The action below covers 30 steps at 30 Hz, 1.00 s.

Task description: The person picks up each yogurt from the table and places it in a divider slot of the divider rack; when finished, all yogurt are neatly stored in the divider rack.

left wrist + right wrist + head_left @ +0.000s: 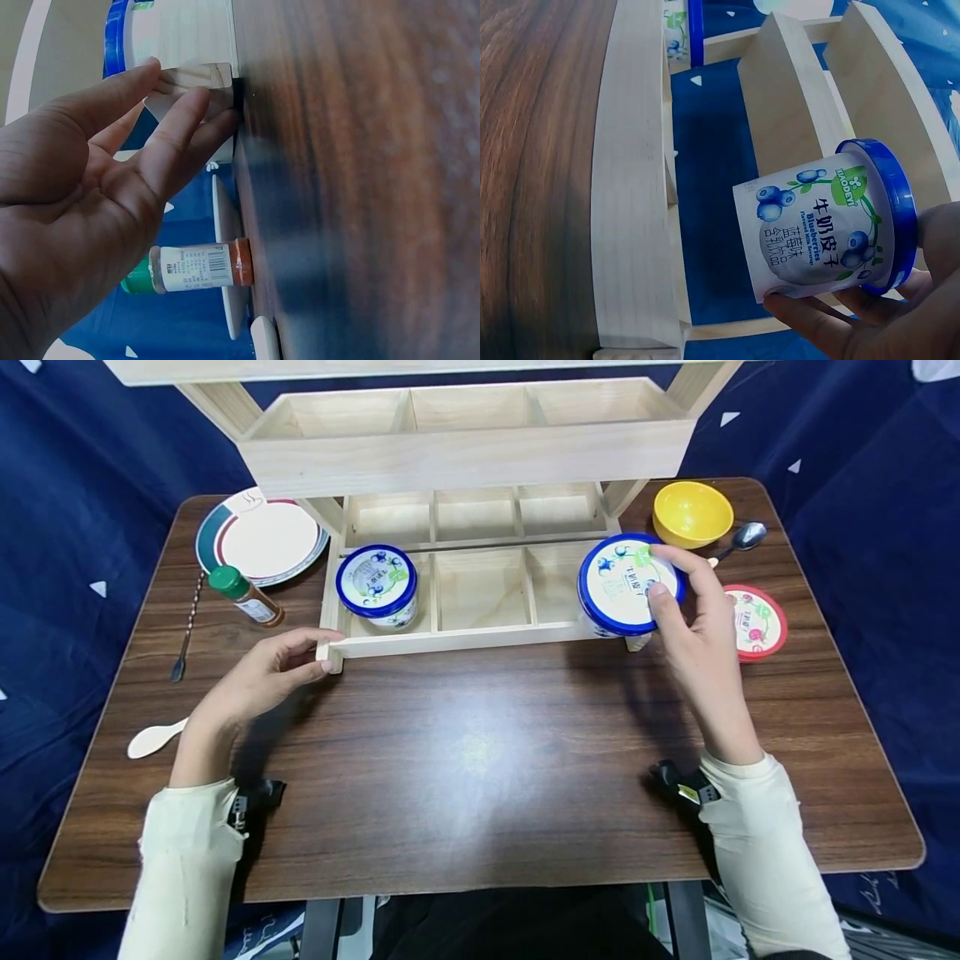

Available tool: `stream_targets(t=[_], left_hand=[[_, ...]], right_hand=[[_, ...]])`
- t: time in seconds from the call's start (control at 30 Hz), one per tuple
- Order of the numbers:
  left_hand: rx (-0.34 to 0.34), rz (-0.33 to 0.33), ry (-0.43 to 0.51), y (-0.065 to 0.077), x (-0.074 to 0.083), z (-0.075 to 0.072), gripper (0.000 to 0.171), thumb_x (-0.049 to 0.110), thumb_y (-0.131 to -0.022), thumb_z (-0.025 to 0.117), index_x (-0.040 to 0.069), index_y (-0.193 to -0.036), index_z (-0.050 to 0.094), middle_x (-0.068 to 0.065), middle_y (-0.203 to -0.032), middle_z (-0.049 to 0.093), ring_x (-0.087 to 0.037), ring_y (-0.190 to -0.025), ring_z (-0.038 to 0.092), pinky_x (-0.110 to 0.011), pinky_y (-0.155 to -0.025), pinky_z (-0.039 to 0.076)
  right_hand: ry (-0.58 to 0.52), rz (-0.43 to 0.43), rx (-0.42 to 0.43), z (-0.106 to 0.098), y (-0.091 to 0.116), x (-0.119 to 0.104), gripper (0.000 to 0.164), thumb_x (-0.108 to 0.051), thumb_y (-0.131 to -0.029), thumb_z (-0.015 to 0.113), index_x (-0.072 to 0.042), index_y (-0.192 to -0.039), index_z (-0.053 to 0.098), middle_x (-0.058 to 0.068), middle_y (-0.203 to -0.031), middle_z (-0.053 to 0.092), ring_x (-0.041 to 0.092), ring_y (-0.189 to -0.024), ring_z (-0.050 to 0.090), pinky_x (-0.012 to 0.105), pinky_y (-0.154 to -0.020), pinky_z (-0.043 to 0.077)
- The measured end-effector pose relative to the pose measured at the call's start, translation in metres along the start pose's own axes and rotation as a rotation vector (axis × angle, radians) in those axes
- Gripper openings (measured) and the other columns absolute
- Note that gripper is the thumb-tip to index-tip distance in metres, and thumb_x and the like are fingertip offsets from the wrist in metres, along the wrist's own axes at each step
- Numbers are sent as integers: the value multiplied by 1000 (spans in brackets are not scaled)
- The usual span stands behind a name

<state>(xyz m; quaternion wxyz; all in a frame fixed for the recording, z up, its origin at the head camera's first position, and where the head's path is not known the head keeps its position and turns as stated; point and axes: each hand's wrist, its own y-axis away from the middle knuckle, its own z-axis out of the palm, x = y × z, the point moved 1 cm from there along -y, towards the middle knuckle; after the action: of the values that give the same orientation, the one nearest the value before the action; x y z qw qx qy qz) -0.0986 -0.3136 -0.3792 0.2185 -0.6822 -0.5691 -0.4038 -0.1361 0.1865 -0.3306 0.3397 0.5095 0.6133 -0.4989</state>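
Brown counter (472,735) spreads below my head view. From here I read "Blueberries" and "牛奶皮子" on the tub (817,225), pinched by the right hand's (701,639) fingers over the rack's (472,642) right end; the left hand's (251,681) fingers pinch the rack's near left corner.

It looked to me like a staged recording spot, perhaps in a lab, dressed with kitchen goods. Dark blue cloth with white patches (60,602) hung round the brown wood-grain worktop (465,810) like a backdrop, and small black cameras (258,797) sat at both wrists. The household side came from a pale, unpainted wooden rack with compartments (465,458), a round yellow bowl (686,522), a white plate with a teal border (270,539) and a green-capped bottle (251,599). What room lay beyond the cloth, I couldn't tell.
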Motion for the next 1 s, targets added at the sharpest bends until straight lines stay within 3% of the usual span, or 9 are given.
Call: stream_targets(t=[0.4,1.0], left_hand=[[-13,6,-2,-1,0,-1,39,7,-110,65,5,-149,63,-17,-135,64,-7,-109,60,-15,-87,47],[0,-2,1,-1,-4,-1,40,8,-109,67,7,-149,64,-15,-130,65,-11,-103,59,-17,-83,48]], right_hand=[[-115,13,-49,15,-11,2,38,-11,-109,61,-13,-146,66,10,-150,57,26,-126,53,27,-106,48],[-91,1,-124,38,-32,12,38,-12,-110,58,-9,-147,64,9,-147,60,22,-122,56,26,-100,48]])
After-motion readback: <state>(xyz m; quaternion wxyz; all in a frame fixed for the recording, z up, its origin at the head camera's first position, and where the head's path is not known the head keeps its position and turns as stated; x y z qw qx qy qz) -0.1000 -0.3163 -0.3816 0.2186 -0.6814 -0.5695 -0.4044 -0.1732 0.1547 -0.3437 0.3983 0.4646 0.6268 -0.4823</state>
